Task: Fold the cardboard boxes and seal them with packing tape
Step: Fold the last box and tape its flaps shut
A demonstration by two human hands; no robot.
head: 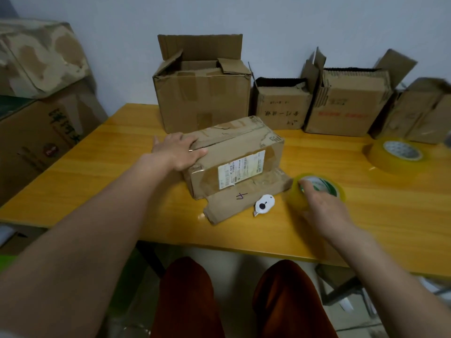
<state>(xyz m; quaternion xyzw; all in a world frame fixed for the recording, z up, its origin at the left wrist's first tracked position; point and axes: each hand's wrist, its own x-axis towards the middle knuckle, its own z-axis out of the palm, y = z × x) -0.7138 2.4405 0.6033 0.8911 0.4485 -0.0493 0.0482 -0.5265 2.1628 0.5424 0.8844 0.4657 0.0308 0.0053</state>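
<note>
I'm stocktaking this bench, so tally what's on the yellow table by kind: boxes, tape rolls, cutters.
Cardboard boxes: 5, namely the near box and the back-row boxes.
Tape rolls: 2, and.
Cutters: 1.
Total: 8.

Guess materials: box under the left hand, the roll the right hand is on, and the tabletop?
Box: brown corrugated cardboard, matte, creased, with glossy tape patches. Tape roll: clear yellowish plastic film, shiny, likely on a printed card core. Table: orange wood-grain top, glossy with reflections; probably laminate or varnished wood, cannot tell which.
</note>
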